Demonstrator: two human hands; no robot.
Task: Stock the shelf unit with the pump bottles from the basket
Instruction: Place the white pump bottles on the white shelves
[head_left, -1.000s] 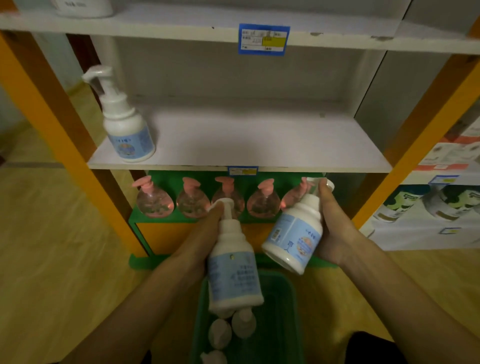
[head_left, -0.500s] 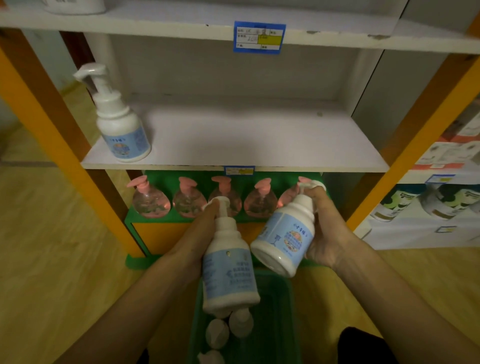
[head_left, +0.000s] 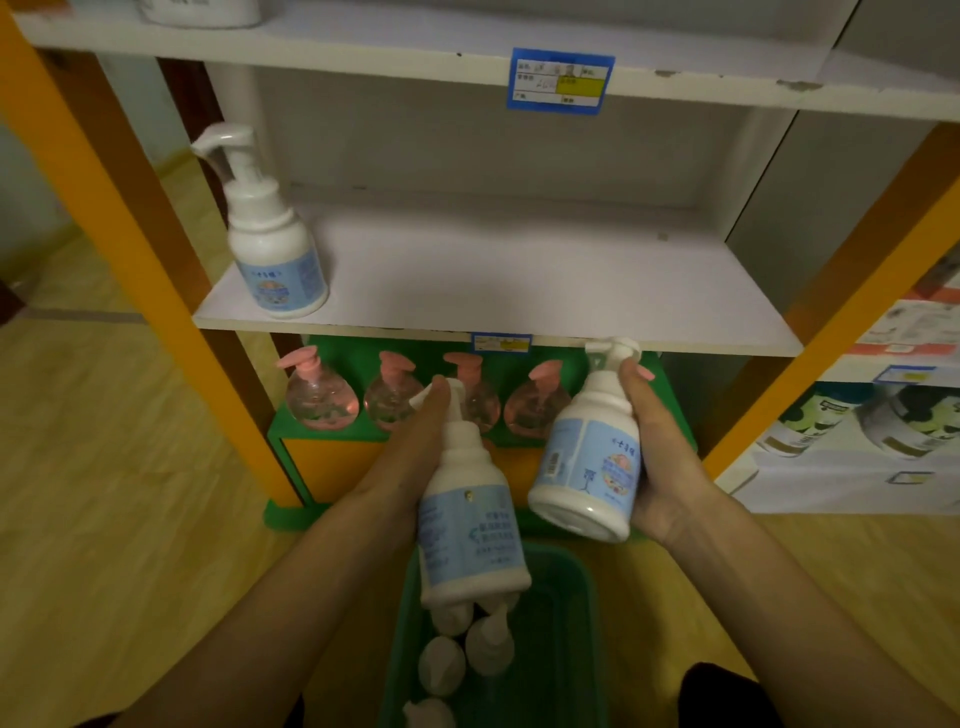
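- Fingers of the left hand are wrapped round one pump bottle; the right hand grips another.
- Both have been raised slightly toward the shelf (placement seems next).

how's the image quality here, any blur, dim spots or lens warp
Head view: dim overall, with the white shelf the brightest area; the bottle in the left hand shows smeared label text, while the bottle in the right hand reads sharper; wide-angle warp splays the orange posts outward; the green basket sits in shadow.
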